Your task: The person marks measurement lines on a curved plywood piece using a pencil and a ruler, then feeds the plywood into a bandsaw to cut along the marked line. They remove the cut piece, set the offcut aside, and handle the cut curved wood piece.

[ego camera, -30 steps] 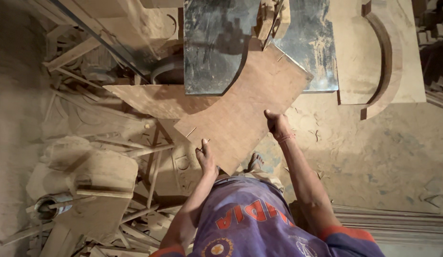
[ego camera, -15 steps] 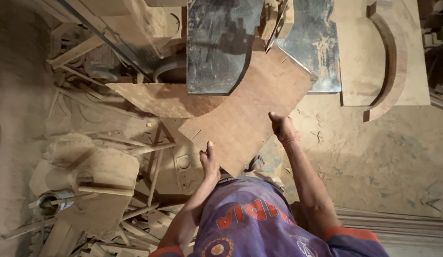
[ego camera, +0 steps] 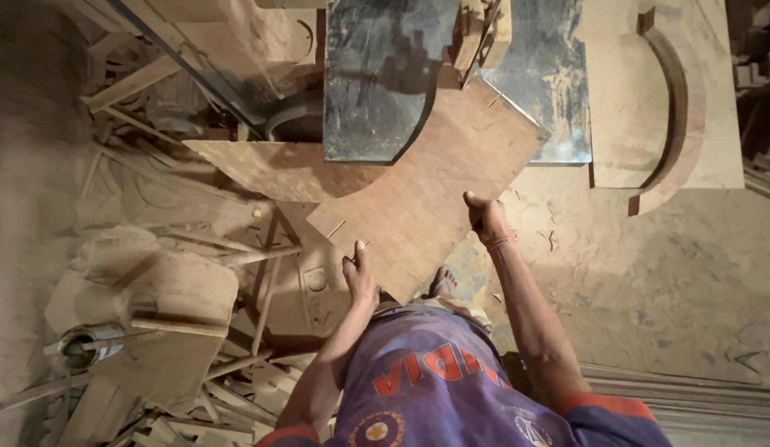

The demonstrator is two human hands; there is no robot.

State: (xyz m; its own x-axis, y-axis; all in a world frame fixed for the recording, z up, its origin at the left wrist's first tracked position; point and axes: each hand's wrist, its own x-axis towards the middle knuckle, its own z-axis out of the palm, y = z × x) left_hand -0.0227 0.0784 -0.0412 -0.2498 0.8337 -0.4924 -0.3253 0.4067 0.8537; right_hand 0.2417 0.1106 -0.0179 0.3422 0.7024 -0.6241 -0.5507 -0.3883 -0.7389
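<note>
Already cut to a curve along its far edge, the plywood panel (ego camera: pixel 426 199) lies partly on the metal worktop (ego camera: pixel 377 74), left hand (ego camera: pixel 360 277) and right hand (ego camera: pixel 484 217) gripping its near edges, further sawing seemingly remaining.

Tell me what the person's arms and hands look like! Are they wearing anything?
Both arms are bare below short purple sleeves with orange-red cuffs. The left hand wears nothing. The right hand has a thin red thread tied around its wrist. No gloves and no watch. The purple shirt has orange-red lettering and a round badge.
</note>
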